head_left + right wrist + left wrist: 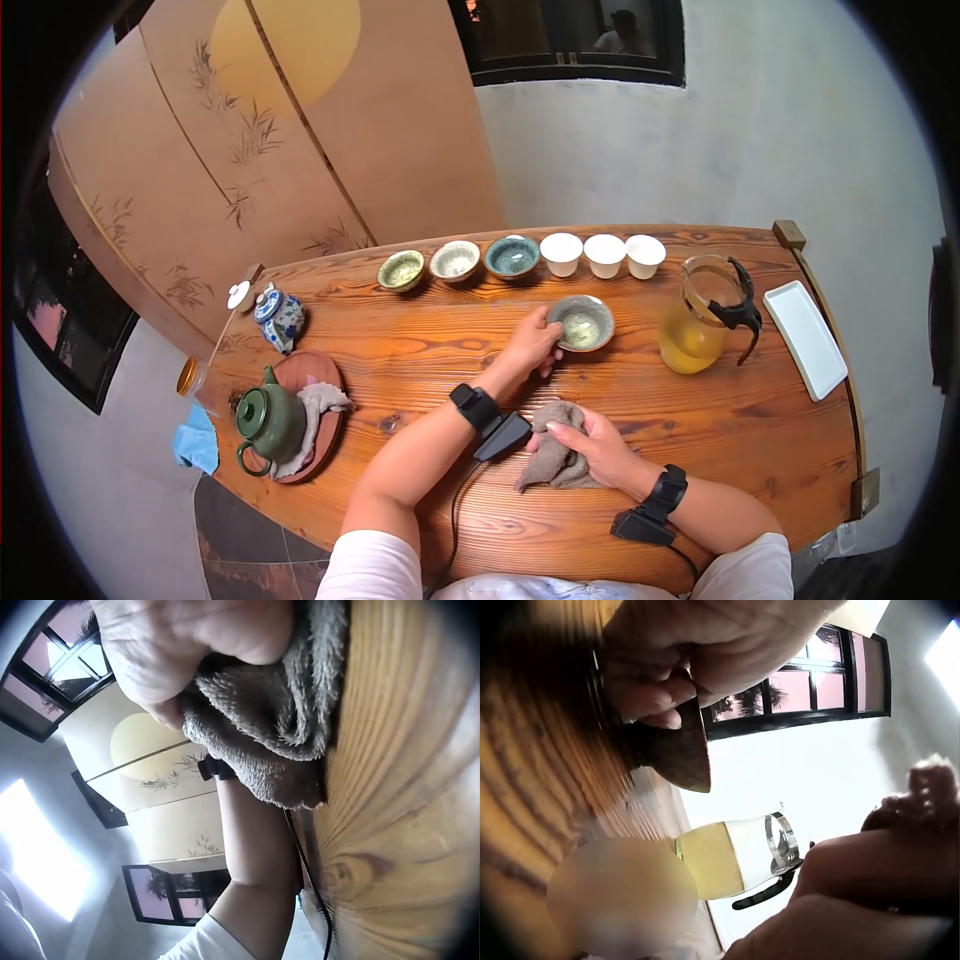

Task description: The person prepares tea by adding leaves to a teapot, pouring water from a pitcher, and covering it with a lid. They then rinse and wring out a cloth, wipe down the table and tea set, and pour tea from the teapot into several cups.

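The left hand pinches the rim and side of a grey crackled bowl holding a little pale liquid, near the middle of the table. In the left wrist view the bowl appears from the side, fingers around its left part. The right hand grips a bunched grey-brown cloth nearer the body, thumb on top. In the right wrist view the cloth hangs from the right hand beside the wood surface.
Behind the grey bowl stand a row of small bowls and white cups. A glass pitcher of yellow liquid and a white tray are right. At left are a green teapot on a round tray and a blue-white pot.
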{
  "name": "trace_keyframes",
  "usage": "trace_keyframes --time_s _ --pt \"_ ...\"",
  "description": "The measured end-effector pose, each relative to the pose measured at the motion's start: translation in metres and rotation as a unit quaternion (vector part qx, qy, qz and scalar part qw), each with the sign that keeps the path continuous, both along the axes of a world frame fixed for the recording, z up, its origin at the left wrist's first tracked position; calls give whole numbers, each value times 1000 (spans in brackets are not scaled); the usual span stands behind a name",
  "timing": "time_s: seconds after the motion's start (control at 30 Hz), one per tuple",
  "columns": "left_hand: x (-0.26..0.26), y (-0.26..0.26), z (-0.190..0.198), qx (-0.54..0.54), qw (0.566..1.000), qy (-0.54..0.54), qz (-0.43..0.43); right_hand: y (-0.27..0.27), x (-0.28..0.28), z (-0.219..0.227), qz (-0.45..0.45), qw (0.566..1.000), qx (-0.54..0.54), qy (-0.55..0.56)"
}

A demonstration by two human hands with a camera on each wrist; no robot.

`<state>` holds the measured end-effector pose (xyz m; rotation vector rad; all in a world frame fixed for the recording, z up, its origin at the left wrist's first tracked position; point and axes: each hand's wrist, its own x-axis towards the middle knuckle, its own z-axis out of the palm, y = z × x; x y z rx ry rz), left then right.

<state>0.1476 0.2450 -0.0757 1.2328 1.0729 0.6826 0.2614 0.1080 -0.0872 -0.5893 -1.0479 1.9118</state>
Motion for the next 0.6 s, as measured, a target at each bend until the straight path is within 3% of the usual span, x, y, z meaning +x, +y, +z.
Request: trace_keyframes --time_s 0.13,0.2,0.23,0.27,0.3,0.33,0.37,0.4,0.43,0.47,0.5,0.53,0.6 --pt "0 4 -3 3 999 11 -32 -2 -1 -2 -32 999 -4 -28" --pt "-11 4 7 17 997 66 -40 -5 1 7 -114 977 101 -148" --pt "-26 4 12 39 994 96 -27 -5 4 15 -113 977 101 -147" --pt "-45 13 13 70 990 119 -8 -4 8 25 -149 936 202 -248" --pt "-64 24 15 86 983 148 67 -3 11 31 -182 872 297 -343" --pt "-93 46 4 207 946 211 133 -3 12 34 -182 873 296 -341" --pt "-110 44 25 175 926 249 222 -2 12 36 -178 866 303 -357" --pt "-149 77 0 259 865 313 294 -1 13 36 -172 857 311 -373" --pt "-169 84 1 299 793 383 367 -1 13 33 -171 857 312 -373" --pt "-185 89 2 334 709 446 433 -1 14 27 -121 892 237 -365" --pt "-201 100 -1 334 709 444 434 0 13 22 -71 919 161 -354" --pt "-216 114 -9 294 726 428 451 0 11 16 -73 918 162 -355" --pt "-221 121 -7 254 742 411 464 2 7 6 -42 976 69 -201"
